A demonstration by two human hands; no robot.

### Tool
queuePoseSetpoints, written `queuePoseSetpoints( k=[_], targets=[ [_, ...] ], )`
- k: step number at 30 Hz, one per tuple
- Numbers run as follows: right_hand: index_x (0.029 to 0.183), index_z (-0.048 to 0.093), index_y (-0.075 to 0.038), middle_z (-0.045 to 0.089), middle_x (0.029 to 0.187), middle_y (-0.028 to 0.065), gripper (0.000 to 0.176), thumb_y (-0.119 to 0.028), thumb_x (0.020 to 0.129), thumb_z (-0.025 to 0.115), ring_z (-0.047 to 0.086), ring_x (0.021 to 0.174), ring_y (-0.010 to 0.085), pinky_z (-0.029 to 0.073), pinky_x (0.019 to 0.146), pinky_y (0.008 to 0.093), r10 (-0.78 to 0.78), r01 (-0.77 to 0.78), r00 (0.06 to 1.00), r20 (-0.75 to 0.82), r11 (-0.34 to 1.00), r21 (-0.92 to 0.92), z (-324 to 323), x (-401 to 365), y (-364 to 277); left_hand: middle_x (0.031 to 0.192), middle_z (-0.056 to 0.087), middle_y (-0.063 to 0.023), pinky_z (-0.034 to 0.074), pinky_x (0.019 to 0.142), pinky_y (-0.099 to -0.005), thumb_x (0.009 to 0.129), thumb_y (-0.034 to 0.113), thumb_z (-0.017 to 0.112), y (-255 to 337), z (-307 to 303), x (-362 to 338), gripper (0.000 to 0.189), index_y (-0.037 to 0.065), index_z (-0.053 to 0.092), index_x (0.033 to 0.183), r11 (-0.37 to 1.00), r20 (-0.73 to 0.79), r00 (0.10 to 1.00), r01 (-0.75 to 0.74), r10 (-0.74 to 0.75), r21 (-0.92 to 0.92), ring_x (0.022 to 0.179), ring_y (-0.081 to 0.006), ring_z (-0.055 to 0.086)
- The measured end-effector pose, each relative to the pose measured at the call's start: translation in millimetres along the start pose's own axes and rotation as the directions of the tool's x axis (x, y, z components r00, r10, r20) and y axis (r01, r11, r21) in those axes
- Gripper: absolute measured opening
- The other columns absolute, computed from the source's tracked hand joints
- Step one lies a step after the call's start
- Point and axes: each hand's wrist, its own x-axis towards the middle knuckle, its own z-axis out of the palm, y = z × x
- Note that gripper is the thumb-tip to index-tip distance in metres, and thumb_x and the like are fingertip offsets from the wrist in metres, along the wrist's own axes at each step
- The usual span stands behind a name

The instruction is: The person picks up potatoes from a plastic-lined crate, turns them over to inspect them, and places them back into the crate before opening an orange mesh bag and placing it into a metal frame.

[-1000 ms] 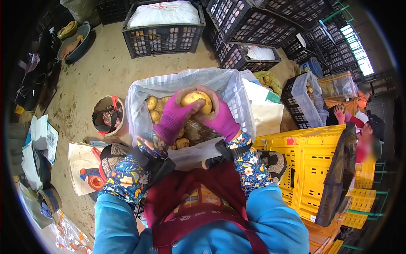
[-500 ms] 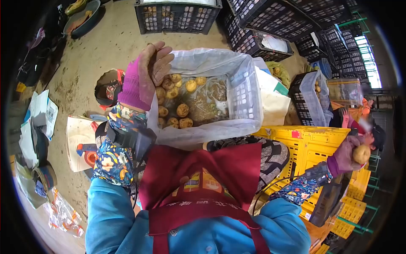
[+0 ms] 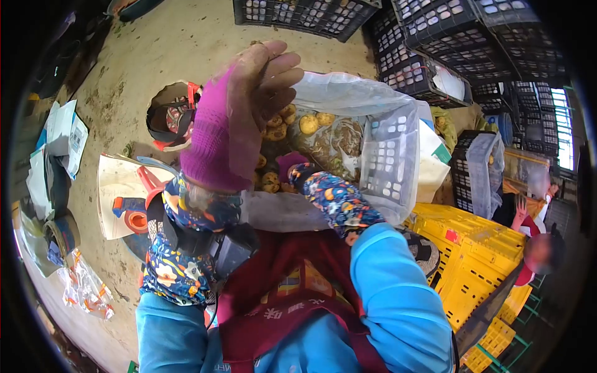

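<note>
My left hand [image 3: 270,84], in a dirt-covered purple glove, is raised over the left side of a lined crate [image 3: 390,155]. Its fingers are stretched out, slightly curved, with nothing seen in them. My right hand [image 3: 290,164], also in a purple glove, reaches down into the crate among the potatoes [image 3: 308,124]. Its fingers are hidden, so whether it grips a potato does not show. The crate has a clear plastic liner, with loose soil on its bottom. Several potatoes lie toward its left side, partly behind my left hand.
Yellow crates [image 3: 479,248] stand to the right, near another person [image 3: 528,230]. Black crates [image 3: 305,15] stand at the back, stacked higher at the right. A dark bag [image 3: 166,118] and a cardboard sheet [image 3: 115,193] with a tape dispenser [image 3: 132,214] lie on the left.
My right hand has come from beside the yellow crates, where it held a potato, into the lined crate. My left hand has risen closer to the camera. The view has shifted.
</note>
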Motion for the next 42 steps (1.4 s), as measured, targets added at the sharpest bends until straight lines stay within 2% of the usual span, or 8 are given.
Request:
queuePoseSetpoints(
  k=[5,9,17,21,25,29,35,42],
  targets=[
    [0.125,0.060,-0.016,0.063,0.120,0.0193,0.058,-0.036,0.073,0.077,0.061,0.112,0.0343,0.050,0.094,0.0448,-0.126,0.158,0.985,-0.117,0.933,0.323,9.3,12.6,38.9,0.121,0.060,-0.0130,0.045,0.097,-0.0310,0.103,0.032,0.038,2.1,-0.9,-0.5,0.045,0.000,0.049,0.131,0.999,-0.061,0.998,0.012,-0.010,0.042,0.111,-0.0194,0.059],
    [0.139,0.043,-0.002,0.059,0.121,0.0098,0.073,-0.008,0.076,0.079,0.060,0.104,0.0174,0.052,0.087,0.0277,-0.094,0.458,0.885,-0.455,0.006,0.889,-42.3,-52.7,61.0,0.123,0.059,-0.0141,0.044,0.098,-0.0313,0.100,0.031,0.047,-0.7,-0.7,0.1,0.047,-0.002,0.047,0.133,0.996,-0.045,0.998,0.035,-0.032,0.082,0.112,-0.0198,0.058],
    [0.140,0.040,0.001,0.052,0.129,0.0133,0.086,-0.015,0.067,0.083,0.050,0.123,0.0244,0.040,0.106,0.0364,0.061,0.758,0.267,-0.962,0.603,0.249,-129.7,-230.4,45.3,0.116,0.062,-0.0167,0.048,0.092,-0.0359,0.081,0.026,0.077,-110.3,46.3,-7.6,0.063,-0.004,0.050,0.129,0.574,0.258,0.865,-0.483,0.431,0.661,0.105,-0.0268,0.062],
    [0.145,0.032,-0.001,0.046,0.138,0.0125,0.092,-0.015,0.070,0.083,0.048,0.127,0.0279,0.040,0.107,0.0379,0.215,0.867,0.345,-0.913,0.300,0.398,-109.0,-261.9,47.8,0.107,0.067,-0.0155,0.050,0.088,-0.0357,0.093,0.028,0.061,-99.4,45.6,-9.8,0.036,0.001,0.061,0.116,0.706,0.318,0.936,-0.325,0.149,0.629,0.098,-0.0251,0.065],
    [0.147,0.030,-0.007,0.046,0.135,0.0116,0.059,-0.020,0.096,0.058,0.051,0.123,0.0230,0.045,0.103,0.0315,0.166,0.608,0.689,-0.706,-0.662,0.438,-107.2,-301.2,39.2,0.112,0.067,-0.0173,0.049,0.092,-0.0362,0.094,0.028,0.057,-106.7,64.4,-26.9,0.037,-0.001,0.062,0.116,0.645,0.419,0.846,-0.526,0.329,0.555,0.104,-0.0289,0.065],
    [0.144,0.033,-0.008,0.048,0.135,0.0122,0.051,-0.030,0.101,0.048,0.054,0.120,0.0227,0.052,0.089,0.0346,0.180,0.602,0.741,-0.647,-0.604,0.522,-68.1,-264.3,47.7,0.117,0.064,-0.0209,0.050,0.090,-0.0372,0.094,0.028,0.058,-107.9,65.9,-45.3,0.043,-0.004,0.057,0.122,0.472,0.511,0.801,-0.598,0.312,0.648,0.107,-0.0308,0.064],
    [0.143,0.040,-0.011,0.048,0.136,0.0208,0.061,-0.043,0.095,0.058,0.060,0.104,0.0232,0.052,0.074,0.0321,0.136,0.487,0.706,-0.695,-0.806,0.337,-84.9,-330.3,51.9,0.114,0.065,-0.0165,0.050,0.086,-0.0278,0.100,0.020,0.046,-97.7,34.5,-2.5,0.038,-0.003,0.053,0.129,0.894,0.260,0.965,-0.104,-0.014,0.436,0.101,-0.0222,0.065],
    [0.139,0.034,0.003,0.046,0.133,0.0165,0.090,-0.009,0.062,0.080,0.053,0.105,0.0259,0.046,0.082,0.0399,0.535,0.669,-0.050,-0.843,-0.609,-0.426,-87.0,-528.5,204.8,0.124,0.060,-0.0175,0.048,0.092,-0.0310,0.102,0.028,0.044,-11.5,15.0,-21.7,0.045,-0.003,0.047,0.134,0.951,0.001,0.999,-0.037,0.039,0.308,0.110,-0.0237,0.061]
  ],
)
